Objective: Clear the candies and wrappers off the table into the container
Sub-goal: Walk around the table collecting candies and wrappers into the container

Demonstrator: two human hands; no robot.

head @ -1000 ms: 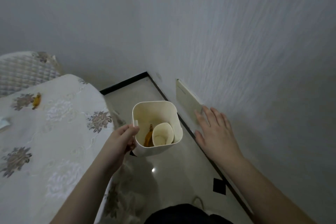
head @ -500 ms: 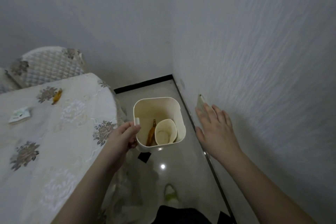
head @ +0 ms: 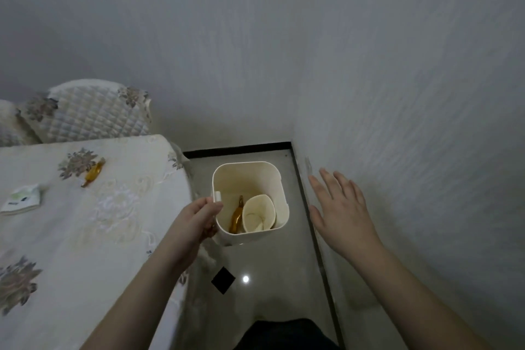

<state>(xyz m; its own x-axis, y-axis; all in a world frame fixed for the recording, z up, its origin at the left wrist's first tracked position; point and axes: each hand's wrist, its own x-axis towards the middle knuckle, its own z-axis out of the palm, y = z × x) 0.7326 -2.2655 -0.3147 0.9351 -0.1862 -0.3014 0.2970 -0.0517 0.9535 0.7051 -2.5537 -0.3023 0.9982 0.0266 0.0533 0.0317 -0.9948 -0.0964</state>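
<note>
Left hand (head: 199, 220) clamped on the near-left rim of the bin (head: 274, 179) — thumb over the edge, fingers wrapped outside. Right hand (head: 343, 213) spread wide and flat, holding nothing, hovering between bin and wall. Inside the bin already: one amber candy (head: 236, 217) standing on end, beside a crumpled paper cup (head: 260, 214).

Still out on the table (head: 113, 236): a second amber candy (head: 93, 173), lying up and to the left of the left hand, well apart from it, long axis slanting from near-left to far-right. Further left, a white-and-green wrapper (head: 22, 199), flat on the cloth near the frame edge. Some print on that wrapper, too small and blurred to read. No brand legible anywhere.

Left hand clearly the nearer one to both leftovers, but busy with the bin — right hand free, though on the far side. Likely call: swing the bin toward the table edge, or let go and reach left.
</note>
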